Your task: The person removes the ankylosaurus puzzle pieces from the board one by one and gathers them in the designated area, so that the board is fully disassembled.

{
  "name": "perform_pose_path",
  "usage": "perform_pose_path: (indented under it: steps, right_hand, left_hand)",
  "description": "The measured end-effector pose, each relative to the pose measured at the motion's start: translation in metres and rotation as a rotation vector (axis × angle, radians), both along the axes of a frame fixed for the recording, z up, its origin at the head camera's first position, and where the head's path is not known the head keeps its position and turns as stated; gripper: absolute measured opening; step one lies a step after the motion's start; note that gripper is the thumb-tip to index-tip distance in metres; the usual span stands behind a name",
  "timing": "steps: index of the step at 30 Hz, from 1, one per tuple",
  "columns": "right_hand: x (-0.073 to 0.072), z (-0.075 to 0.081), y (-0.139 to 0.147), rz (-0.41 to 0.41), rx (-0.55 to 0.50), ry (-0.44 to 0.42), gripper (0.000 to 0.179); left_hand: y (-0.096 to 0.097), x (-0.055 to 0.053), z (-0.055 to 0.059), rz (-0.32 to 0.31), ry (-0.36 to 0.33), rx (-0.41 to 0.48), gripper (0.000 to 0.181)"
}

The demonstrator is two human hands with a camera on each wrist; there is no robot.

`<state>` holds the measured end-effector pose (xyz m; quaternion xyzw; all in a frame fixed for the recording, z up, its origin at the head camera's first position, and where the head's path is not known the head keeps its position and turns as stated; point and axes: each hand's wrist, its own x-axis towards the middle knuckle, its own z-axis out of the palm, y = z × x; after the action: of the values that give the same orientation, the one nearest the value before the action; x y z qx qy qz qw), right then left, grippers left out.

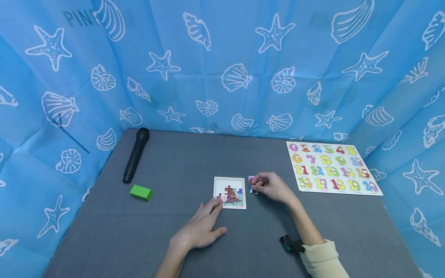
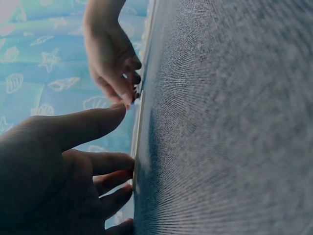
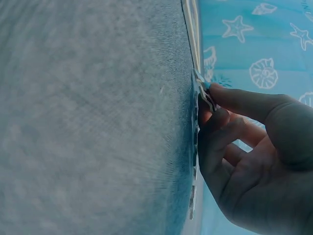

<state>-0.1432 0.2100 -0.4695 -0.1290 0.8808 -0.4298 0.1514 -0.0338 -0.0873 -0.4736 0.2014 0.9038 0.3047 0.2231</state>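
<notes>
Your right hand [image 1: 272, 188] pinches a thin jigsaw piece [image 3: 209, 99] between thumb and fingertips, just right of a square, pale-rimmed puzzle tray [image 1: 222, 184]; your left hand [image 1: 201, 227] lies with fingers extended, fingertips at the tray's lower-left edge. Beneath both is a grey fabric-covered table [image 1: 184, 162], enclosed by a blue curtain [image 1: 208, 50] printed with white shells and starfish. Your right fingers partly hide small printed loose pieces [image 1: 250, 189]; the pinched piece's picture is unreadable, and your cream sleeve [image 1: 321, 258] is cut off below. Joined brown-and-multicoloured pieces [image 1: 231, 197] partly fill the tray.
</notes>
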Motion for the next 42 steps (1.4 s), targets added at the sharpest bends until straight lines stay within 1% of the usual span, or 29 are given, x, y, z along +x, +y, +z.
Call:
perform_pose_path:
  steps: [3, 8, 11, 16, 20, 25, 30, 33, 38, 42]
  right_hand:
    - [0.000, -0.001, 0.000, 0.002, 0.007, -0.004, 0.011]
    - [0.000, -0.002, -0.001, 0.003, 0.032, 0.021, 0.009]
    - [0.000, -0.002, -0.003, -0.009, 0.065, 0.038, 0.007]
    - [0.001, 0.000, -0.007, -0.030, 0.120, 0.056, 0.005]
    - [0.001, 0.000, -0.009, -0.037, 0.151, 0.068, 0.005]
    - [0.002, 0.002, -0.010, -0.041, 0.168, 0.081, 0.005]
    - [0.003, 0.004, -0.013, -0.030, 0.127, 0.086, 0.006]
    - [0.004, 0.004, -0.017, -0.006, 0.069, 0.073, 0.009]
    - [0.005, 0.003, -0.033, 0.058, -0.013, 0.056, 0.015]
    - [0.004, 0.002, -0.050, 0.109, -0.019, 0.079, 0.017]
  left_hand:
    - [0.000, 0.002, 0.002, 0.004, 0.008, -0.001, 0.082]
    - [0.001, 0.004, 0.005, 0.018, 0.007, -0.005, 0.083]
    - [0.001, 0.004, 0.002, 0.029, 0.016, 0.016, 0.082]
    - [0.002, 0.003, -0.002, 0.051, 0.067, 0.032, 0.079]
    - [0.003, 0.001, 0.000, 0.059, 0.105, 0.007, 0.075]
    - [0.007, -0.002, 0.001, 0.072, 0.144, -0.060, 0.071]
    - [0.010, -0.004, 0.000, 0.080, 0.199, -0.103, 0.067]
    - [0.011, -0.005, -0.002, 0.072, 0.238, -0.114, 0.065]
    - [0.013, -0.006, -0.003, 0.037, 0.305, -0.135, 0.064]
    - [0.017, -0.009, -0.001, -0.001, 0.343, -0.152, 0.063]
